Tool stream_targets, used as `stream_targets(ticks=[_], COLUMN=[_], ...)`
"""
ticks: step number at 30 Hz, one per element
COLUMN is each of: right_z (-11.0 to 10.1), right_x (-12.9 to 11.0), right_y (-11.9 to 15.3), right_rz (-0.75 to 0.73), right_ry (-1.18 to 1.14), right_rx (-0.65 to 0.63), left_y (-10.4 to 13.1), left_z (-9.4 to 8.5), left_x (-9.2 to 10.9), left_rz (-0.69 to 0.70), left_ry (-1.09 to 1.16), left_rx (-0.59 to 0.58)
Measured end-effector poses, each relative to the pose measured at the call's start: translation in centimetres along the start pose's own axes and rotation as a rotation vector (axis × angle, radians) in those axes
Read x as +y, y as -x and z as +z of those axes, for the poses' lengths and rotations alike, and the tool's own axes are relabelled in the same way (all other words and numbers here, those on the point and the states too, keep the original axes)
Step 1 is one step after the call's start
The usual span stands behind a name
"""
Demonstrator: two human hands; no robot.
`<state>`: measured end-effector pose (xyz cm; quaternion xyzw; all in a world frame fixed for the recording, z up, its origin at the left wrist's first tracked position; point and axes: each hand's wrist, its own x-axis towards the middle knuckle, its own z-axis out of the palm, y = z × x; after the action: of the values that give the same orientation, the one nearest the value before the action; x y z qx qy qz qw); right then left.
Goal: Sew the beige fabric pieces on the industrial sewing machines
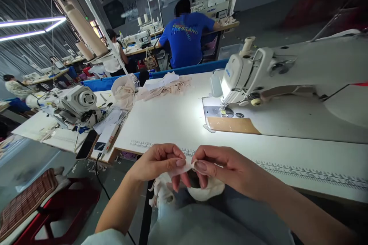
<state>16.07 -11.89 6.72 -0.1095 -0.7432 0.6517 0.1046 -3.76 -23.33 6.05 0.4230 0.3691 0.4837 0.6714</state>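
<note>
Just over the table's front edge, my left hand [166,162] and my right hand [217,166] face each other, thumbs and forefingers pinched. Between them is a small piece of thin, pale fabric [188,165], one side in each pinch. Below the hands, over my lap, hangs more cream fabric [205,193], partly covered by my fingers. Beyond my right hand stands a white sewing machine [238,72], its lamp lighting the needle plate [214,111]. A printed ruler scale [140,144] runs along the front of the white table [161,122].
Sheer beige fabric [166,89] lies at the table's back. Left are a second sewing machine [74,103], a power bank [105,138] with a cable, and a phone [87,144]. A red stool [63,206] stands lower left. A person in blue [186,40] sits ahead.
</note>
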Motion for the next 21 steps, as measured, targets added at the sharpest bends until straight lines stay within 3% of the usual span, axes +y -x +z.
stream_targets(ticks=[3,9,16,21], right_z=[-0.8,-0.3,0.0,0.0], right_x=[-0.7,-0.6,-0.9,-1.1], right_y=[-0.2,1.0,2.3,2.0], right_rz=[-0.127,-0.240,-0.287,-0.267], right_ry=[0.174,0.430,0.520,0.631], right_rx=[0.020,0.365,0.353,0.377], left_y=[-0.9,-1.8,-1.9,-1.9], left_z=[0.7,1.5,2.0,3.0], left_x=[-0.9,-2.6,-3.5,-3.3], left_rz=[0.054,0.204,0.218,0.205], left_ry=[0.046,0.124,0.065,-0.029], left_rx=[-0.017,0.080,0.127,0.238])
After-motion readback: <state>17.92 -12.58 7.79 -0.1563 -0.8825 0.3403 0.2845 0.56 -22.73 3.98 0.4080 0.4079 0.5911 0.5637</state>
